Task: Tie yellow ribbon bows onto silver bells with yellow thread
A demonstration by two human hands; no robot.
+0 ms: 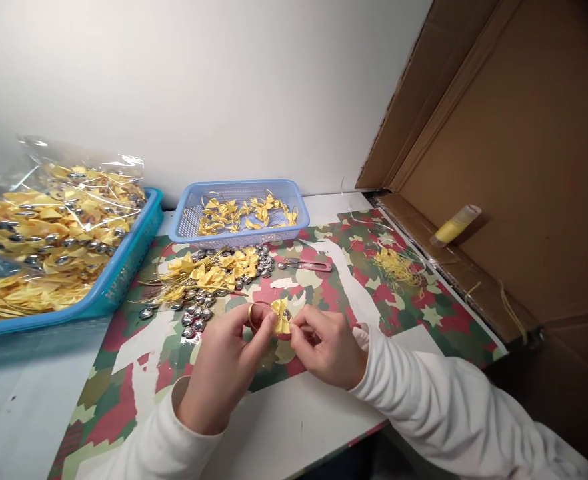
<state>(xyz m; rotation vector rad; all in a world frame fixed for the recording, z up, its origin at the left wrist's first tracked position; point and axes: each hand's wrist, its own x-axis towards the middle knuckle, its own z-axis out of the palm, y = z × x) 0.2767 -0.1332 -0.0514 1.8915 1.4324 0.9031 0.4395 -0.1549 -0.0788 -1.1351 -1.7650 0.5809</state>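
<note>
Between my two hands is a yellow ribbon bow with a silver bell partly showing behind it and a looped gold cord at its left. My left hand pinches the bow's left side and the cord. The fingertips of my right hand are closed on the bow's lower right edge. Just beyond them lies a pile of yellow bows with gold cords, mixed with loose silver bells. Pink-handled thread snips rest to the right of the pile.
A small blue basket with finished-looking bows stands at the back. At left, a larger blue basket holds bows and a filled clear bag. Yellow thread scraps lie at right, near a cardboard wall and a yellow tube.
</note>
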